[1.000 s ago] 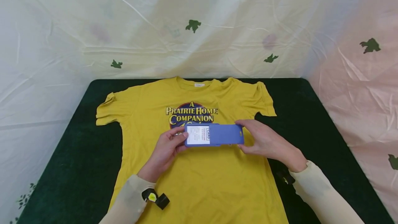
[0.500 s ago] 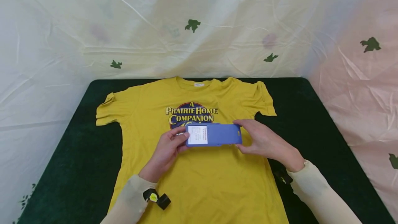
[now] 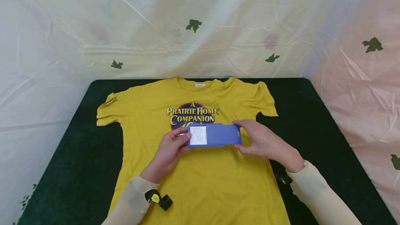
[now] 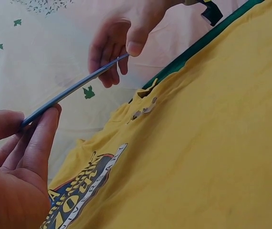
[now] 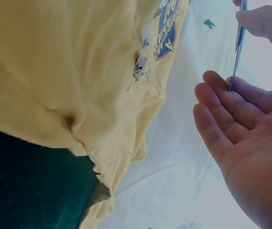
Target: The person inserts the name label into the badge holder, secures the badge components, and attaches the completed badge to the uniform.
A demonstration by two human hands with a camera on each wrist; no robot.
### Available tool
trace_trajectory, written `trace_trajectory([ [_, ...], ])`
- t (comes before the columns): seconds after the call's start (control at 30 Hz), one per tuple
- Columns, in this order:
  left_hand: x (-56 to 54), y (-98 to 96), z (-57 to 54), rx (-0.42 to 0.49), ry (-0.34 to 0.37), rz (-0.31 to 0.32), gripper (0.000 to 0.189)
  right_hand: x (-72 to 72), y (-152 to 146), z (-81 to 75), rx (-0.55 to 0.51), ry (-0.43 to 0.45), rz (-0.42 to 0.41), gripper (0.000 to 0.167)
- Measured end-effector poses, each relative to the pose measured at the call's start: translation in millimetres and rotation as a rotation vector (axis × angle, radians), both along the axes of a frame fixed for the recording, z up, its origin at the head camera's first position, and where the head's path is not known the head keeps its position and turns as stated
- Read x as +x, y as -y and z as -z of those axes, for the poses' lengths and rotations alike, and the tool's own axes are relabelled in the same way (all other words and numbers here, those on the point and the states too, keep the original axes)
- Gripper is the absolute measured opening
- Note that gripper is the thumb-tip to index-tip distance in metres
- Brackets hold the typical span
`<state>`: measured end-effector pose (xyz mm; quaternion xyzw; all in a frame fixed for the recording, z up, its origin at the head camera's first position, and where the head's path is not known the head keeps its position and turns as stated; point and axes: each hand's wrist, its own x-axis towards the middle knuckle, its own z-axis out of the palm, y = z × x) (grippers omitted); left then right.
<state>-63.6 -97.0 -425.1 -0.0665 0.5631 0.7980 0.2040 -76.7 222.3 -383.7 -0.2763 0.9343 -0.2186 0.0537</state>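
Observation:
A blue plastic card holder (image 3: 222, 134), with a slot at its right end, is held up over the yellow T-shirt (image 3: 200, 180). Its left part shows a white printed label (image 3: 198, 135); the print is too small to read. My left hand (image 3: 167, 150) pinches the left end between thumb and fingers. At the opposite end, my right hand (image 3: 268, 141) grips the long edges, thumb on one and fingers on the other. The left wrist view shows the holder (image 4: 64, 95) edge-on, thin and tilted. From the right wrist, its edge (image 5: 238, 57) spans thumb to fingertips.
The T-shirt lies spread face up on a dark green table (image 3: 78, 162), its collar at the far edge and a printed logo (image 3: 192, 114) on its chest. Pale sheeting with green leaf shapes (image 3: 194, 25) hangs around. A black camera strap (image 3: 157, 199) circles the left wrist.
The holder's right part has slid leftward with my right hand, and less of the white label shows. My left hand has shifted slightly right. The T-shirt has not moved.

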Motion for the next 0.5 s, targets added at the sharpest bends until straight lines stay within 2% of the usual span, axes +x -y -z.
trace_trajectory([
  [0.5,-0.3,-0.9,0.0,0.001,0.004,0.003,0.041,-1.0,3.9,-0.8,-0.006,0.003,-0.005,0.074],
])
